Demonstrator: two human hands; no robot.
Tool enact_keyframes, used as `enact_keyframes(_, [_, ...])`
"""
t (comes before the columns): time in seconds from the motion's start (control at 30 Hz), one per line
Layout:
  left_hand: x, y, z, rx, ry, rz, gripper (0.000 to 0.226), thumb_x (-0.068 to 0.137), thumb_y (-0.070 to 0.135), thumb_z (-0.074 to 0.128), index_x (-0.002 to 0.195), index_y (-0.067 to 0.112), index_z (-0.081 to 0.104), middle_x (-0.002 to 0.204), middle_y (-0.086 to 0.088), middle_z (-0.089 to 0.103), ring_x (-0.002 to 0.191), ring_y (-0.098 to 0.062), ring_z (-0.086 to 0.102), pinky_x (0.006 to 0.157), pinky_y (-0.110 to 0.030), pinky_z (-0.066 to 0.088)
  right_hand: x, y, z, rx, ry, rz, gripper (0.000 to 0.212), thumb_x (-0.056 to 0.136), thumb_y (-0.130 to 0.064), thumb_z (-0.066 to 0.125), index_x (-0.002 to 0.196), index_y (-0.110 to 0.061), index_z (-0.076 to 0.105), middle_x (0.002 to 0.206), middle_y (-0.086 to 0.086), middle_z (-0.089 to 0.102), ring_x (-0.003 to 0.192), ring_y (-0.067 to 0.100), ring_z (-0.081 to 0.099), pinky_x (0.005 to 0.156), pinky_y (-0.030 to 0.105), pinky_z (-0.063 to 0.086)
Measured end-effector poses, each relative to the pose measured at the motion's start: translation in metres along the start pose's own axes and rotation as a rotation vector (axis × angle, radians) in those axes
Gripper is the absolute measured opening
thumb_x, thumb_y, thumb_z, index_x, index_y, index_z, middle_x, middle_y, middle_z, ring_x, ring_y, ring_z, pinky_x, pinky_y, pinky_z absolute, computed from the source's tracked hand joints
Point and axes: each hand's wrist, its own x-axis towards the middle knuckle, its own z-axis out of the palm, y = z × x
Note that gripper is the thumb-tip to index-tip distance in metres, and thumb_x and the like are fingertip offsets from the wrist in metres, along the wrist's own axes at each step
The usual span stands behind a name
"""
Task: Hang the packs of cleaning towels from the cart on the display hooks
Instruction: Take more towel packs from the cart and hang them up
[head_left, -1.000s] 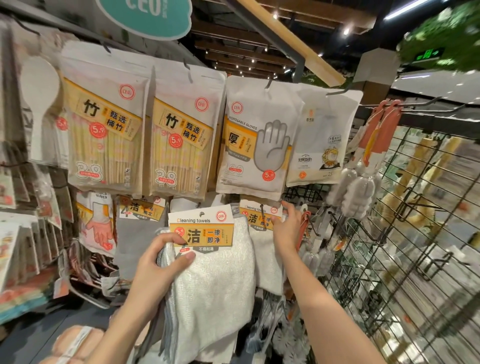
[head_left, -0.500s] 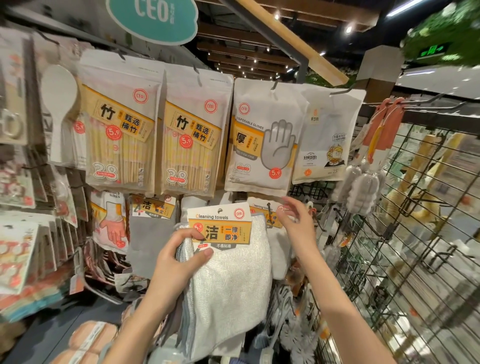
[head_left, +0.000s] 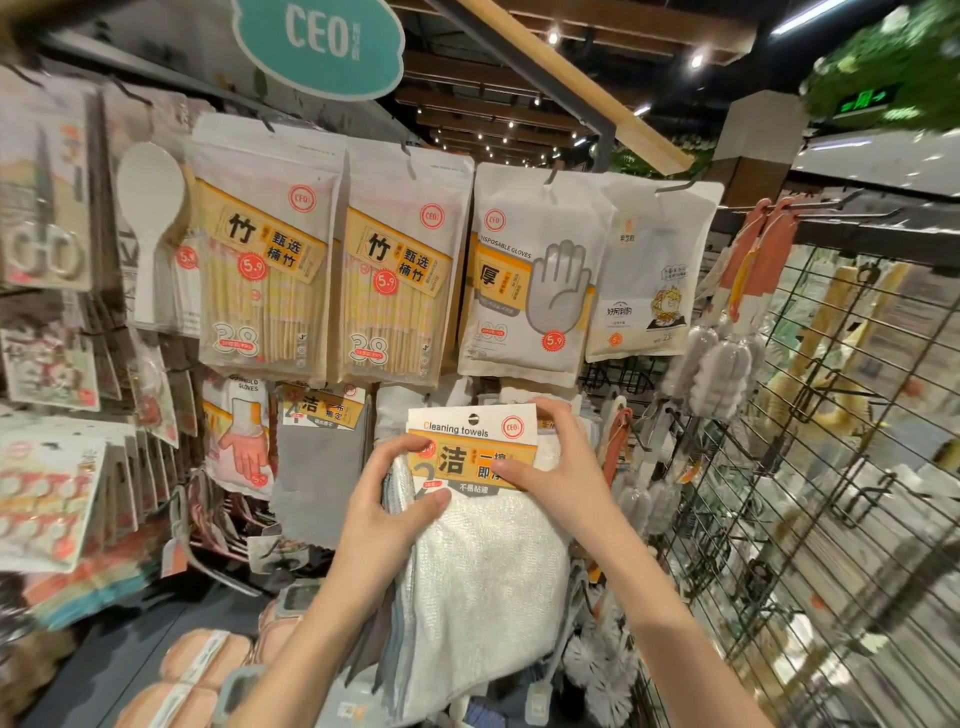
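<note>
A pack of white cleaning towels (head_left: 483, 582) with a white and orange header card is held up in front of the display's lower row. My left hand (head_left: 384, 499) grips the pack's left edge, thumb on the cloth. My right hand (head_left: 558, 462) pinches the card's right side, fingers behind its top corner. The card's hang hole sits at its top middle. The hook behind the card is hidden, and so are the towel packs hanging there. A grey cloth pack (head_left: 322, 457) hangs just to the left.
Above hang two bamboo chopstick bags (head_left: 400, 260), a disposable gloves bag (head_left: 530, 275) and a white pouch (head_left: 652, 270). Bottle brushes (head_left: 727, 358) hang on the wire grid wall (head_left: 831, 467) to the right. Sponges (head_left: 202, 660) lie low at the left.
My right hand left the hanging packs and came onto the held pack's card. The pack moved right and up, now covering the hanging towel packs.
</note>
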Motion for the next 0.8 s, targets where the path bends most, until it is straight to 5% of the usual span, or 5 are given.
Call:
enact_keyframes(0.13, [-0.005, -0.002, 0.001, -0.029, 0.018, 0.004, 0.074, 0.079, -0.005, 0.072, 0.128, 0.043, 0.044, 0.116, 0.041, 0.051, 0.109, 0.016, 0.051, 0.079, -0.001, 0.042, -0.008, 0.002, -0.007, 0.036, -0.034, -0.005, 0.049, 0.073, -0.011, 0.079, 0.110, -0.023, 0.049, 0.108, -0.014, 0.057, 0.103, -0.007, 0.050, 0.077, -0.001, 0.034])
enact_keyframes(0.33, [-0.004, -0.001, -0.003, 0.006, -0.044, -0.024, 0.063, 0.076, 0.006, 0.078, 0.107, 0.054, 0.054, 0.112, 0.033, 0.059, 0.105, 0.014, 0.053, 0.077, -0.001, 0.040, -0.012, 0.002, -0.012, 0.100, 0.001, -0.025, 0.043, 0.073, -0.003, 0.077, 0.097, -0.026, 0.049, 0.103, -0.009, 0.061, 0.106, 0.008, 0.055, 0.089, 0.018, 0.042])
enact_keyframes(0.5, [-0.001, 0.001, -0.008, 0.032, -0.054, -0.067, 0.053, 0.066, 0.033, 0.080, 0.107, 0.054, 0.053, 0.111, 0.032, 0.059, 0.106, 0.014, 0.051, 0.086, -0.022, 0.039, -0.009, -0.002, -0.016, 0.121, -0.007, -0.017, 0.042, 0.076, -0.003, 0.074, 0.098, -0.026, 0.047, 0.108, -0.004, 0.061, 0.112, 0.013, 0.054, 0.091, 0.028, 0.045])
enact_keyframes(0.8, [-0.005, 0.001, -0.011, 0.019, 0.019, -0.091, 0.050, 0.060, 0.048, 0.084, 0.097, 0.062, 0.054, 0.105, 0.044, 0.055, 0.098, 0.025, 0.048, 0.080, -0.017, 0.035, -0.008, -0.005, -0.020, 0.243, -0.012, -0.047, 0.046, 0.077, 0.006, 0.071, 0.103, -0.026, 0.049, 0.109, -0.003, 0.059, 0.109, 0.007, 0.054, 0.075, 0.011, 0.047])
